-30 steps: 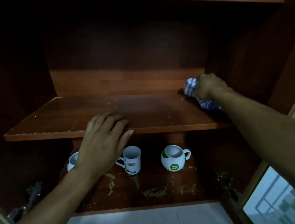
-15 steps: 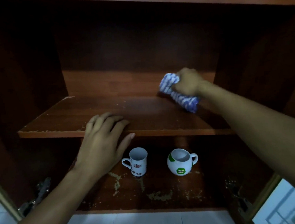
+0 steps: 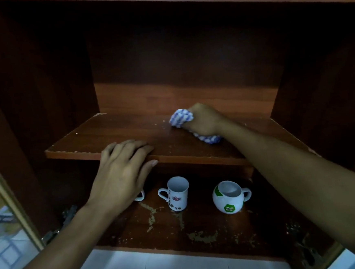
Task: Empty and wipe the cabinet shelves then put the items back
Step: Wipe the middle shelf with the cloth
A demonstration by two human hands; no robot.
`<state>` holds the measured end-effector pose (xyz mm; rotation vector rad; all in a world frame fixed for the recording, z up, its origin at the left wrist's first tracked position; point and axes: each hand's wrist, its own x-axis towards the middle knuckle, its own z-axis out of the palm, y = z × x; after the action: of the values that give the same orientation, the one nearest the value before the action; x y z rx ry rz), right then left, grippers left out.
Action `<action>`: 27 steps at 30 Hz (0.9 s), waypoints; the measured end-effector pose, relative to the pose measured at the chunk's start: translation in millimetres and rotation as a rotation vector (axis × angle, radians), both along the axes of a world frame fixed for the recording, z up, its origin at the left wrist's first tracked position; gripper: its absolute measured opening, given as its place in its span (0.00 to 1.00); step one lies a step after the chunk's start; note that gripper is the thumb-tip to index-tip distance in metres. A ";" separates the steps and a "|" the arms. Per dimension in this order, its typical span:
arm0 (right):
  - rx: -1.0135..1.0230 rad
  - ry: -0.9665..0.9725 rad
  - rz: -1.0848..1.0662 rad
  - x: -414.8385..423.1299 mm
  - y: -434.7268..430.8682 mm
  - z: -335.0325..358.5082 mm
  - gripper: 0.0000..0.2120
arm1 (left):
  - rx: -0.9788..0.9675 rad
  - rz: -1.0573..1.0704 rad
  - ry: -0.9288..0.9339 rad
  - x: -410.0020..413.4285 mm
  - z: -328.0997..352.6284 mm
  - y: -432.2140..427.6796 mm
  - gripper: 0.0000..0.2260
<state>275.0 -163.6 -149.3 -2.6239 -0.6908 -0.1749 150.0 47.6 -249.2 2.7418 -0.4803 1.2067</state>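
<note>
A dark wooden cabinet stands open before me. My right hand (image 3: 204, 119) grips a bunched blue-and-white checked cloth (image 3: 180, 118) and presses it on the bare middle shelf (image 3: 112, 133), near its centre back. My left hand (image 3: 122, 170) rests flat over that shelf's front edge, fingers straight. On the bottom shelf (image 3: 201, 234) stand a tall white mug (image 3: 177, 195) and a round white-and-green mug (image 3: 228, 197). A third white mug (image 3: 140, 195) is almost hidden behind my left wrist.
The bottom shelf's surface is scuffed with pale flaking patches. An upper shelf (image 3: 183, 1) carries items seen only at the top edge. Door hinges (image 3: 67, 215) sit at the lower left and lower right; a glass door frame (image 3: 12, 200) stands at left. White tiles lie below.
My right hand has swept the cloth leftward along the middle shelf, from the back right corner toward the centre. My left hand stays on the front edge.
</note>
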 end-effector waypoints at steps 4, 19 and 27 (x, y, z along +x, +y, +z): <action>0.114 0.059 0.184 -17.3 22.8 13.4 0.07 | -0.017 0.023 -0.019 -3.3 0.3 6.7 0.19; 0.016 -0.014 0.037 29.2 48.7 -0.9 0.09 | -0.021 0.130 -0.009 -18.9 -0.4 43.2 0.17; 0.270 0.099 0.290 -9.2 78.8 12.8 0.06 | -0.045 0.165 -0.023 -25.2 2.4 56.9 0.15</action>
<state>265.8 -84.8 -136.5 -2.2329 -0.9321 -0.0468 124.8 104.5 -246.8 2.7781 -0.2289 1.2691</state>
